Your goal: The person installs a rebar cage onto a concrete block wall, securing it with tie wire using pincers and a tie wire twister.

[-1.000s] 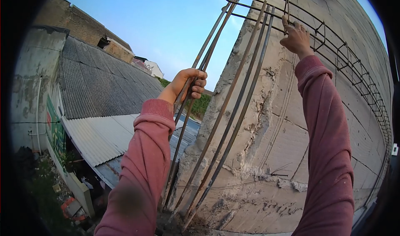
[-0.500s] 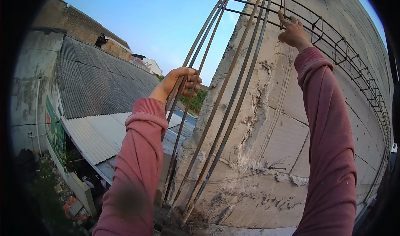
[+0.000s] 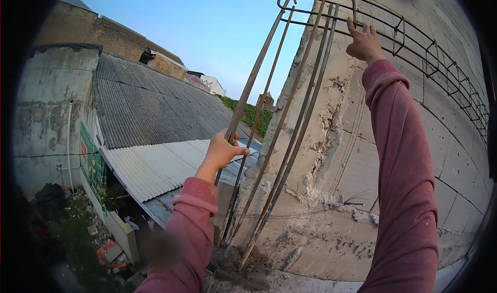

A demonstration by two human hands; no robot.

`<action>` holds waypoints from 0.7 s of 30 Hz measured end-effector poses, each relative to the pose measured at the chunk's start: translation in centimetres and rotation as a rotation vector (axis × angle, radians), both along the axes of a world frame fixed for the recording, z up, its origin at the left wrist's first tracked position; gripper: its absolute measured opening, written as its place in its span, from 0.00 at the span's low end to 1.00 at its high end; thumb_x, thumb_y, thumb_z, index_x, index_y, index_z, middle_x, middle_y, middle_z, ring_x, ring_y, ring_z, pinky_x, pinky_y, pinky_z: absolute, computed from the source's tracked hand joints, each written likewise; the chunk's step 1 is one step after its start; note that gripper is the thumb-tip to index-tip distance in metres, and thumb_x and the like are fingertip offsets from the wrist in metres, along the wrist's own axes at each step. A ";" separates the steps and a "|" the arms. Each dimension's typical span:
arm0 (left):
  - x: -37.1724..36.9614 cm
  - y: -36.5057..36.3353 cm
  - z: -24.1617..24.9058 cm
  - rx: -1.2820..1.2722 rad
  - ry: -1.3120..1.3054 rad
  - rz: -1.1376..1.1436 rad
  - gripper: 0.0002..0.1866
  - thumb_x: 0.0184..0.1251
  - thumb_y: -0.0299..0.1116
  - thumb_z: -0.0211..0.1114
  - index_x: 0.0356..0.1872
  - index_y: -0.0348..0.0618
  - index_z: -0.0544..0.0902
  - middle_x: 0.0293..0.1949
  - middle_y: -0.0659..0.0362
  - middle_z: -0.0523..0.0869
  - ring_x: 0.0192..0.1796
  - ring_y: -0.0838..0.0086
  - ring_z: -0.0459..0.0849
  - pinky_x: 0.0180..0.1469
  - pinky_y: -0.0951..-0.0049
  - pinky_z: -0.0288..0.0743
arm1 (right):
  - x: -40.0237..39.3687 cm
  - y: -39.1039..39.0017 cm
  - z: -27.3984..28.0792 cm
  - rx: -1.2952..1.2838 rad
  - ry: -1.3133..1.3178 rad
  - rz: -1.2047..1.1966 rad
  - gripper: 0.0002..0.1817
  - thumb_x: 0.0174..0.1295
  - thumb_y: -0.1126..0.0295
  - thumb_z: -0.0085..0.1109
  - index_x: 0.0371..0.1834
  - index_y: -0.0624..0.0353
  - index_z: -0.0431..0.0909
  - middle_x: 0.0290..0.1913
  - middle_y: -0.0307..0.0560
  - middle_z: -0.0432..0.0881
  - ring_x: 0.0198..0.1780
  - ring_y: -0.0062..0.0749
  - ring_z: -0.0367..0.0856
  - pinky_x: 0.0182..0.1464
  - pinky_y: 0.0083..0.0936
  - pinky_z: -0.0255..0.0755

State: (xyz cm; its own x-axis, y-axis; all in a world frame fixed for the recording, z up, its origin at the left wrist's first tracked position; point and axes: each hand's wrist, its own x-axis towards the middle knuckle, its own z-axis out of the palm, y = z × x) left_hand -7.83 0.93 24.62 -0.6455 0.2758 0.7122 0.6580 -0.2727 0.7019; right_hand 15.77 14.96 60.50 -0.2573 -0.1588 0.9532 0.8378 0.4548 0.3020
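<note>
Several upright rebar rods (image 3: pixel 296 122) rise from the rough base of a concrete wall edge. My left hand (image 3: pixel 224 149) is wrapped round the leftmost rod at mid-height, its thumb pointing right toward a thinner rod. Along the upper wall runs a horizontal rebar cage (image 3: pixel 425 60) tied with stirrups; its hooked ends reach the tops of the upright rods. My right hand (image 3: pixel 364 42) rests against the cage's lower bars near a stirrup, fingers apart and pointing up, not wrapped round a bar.
The block wall (image 3: pixel 357 169) fills the right side. Left and below are a corrugated roof (image 3: pixel 155 101), a pale metal roof (image 3: pixel 155 169), a stained wall (image 3: pixel 46 112) and rubble (image 3: pixel 111 251) on the ground. Loose wire (image 3: pixel 352 204) sticks out of the wall.
My left hand has moved lower on the rods and changed its hold. The left rods have shifted and now look closer together at the top. The view has turned slightly left.
</note>
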 end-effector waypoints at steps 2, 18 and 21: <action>-0.5 0.2 -0.3 0.031 0.033 0.046 0.23 0.34 0.31 0.80 0.31 0.39 0.74 0.20 0.64 0.74 0.24 0.77 0.73 0.30 0.75 0.70 | -0.4 -0.2 -0.2 0.004 -0.015 -0.003 0.49 0.41 0.65 0.54 0.73 0.31 0.45 0.69 0.70 0.51 0.70 0.67 0.46 0.70 0.40 0.49; -0.3 0.8 -0.2 0.042 0.091 0.160 0.26 0.35 0.33 0.81 0.29 0.41 0.69 0.21 0.64 0.70 0.24 0.77 0.68 0.26 0.75 0.67 | 0.5 -0.2 -3.2 0.031 -0.018 0.065 0.46 0.43 0.64 0.54 0.72 0.35 0.50 0.68 0.70 0.52 0.70 0.68 0.46 0.70 0.40 0.49; 0.3 0.3 0.1 0.010 0.079 0.190 0.26 0.35 0.34 0.81 0.29 0.41 0.69 0.22 0.63 0.71 0.25 0.77 0.68 0.27 0.75 0.68 | 0.4 -0.1 -4.2 0.033 -0.032 0.039 0.46 0.43 0.64 0.55 0.72 0.35 0.51 0.68 0.70 0.52 0.69 0.68 0.47 0.70 0.40 0.49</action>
State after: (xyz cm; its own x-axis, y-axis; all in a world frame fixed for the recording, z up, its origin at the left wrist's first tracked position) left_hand -7.52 1.21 24.70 -0.6270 0.1466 0.7651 0.7515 -0.1452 0.6436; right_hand 16.22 14.81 56.30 -0.2804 -0.2004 0.9387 0.8093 0.4766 0.3435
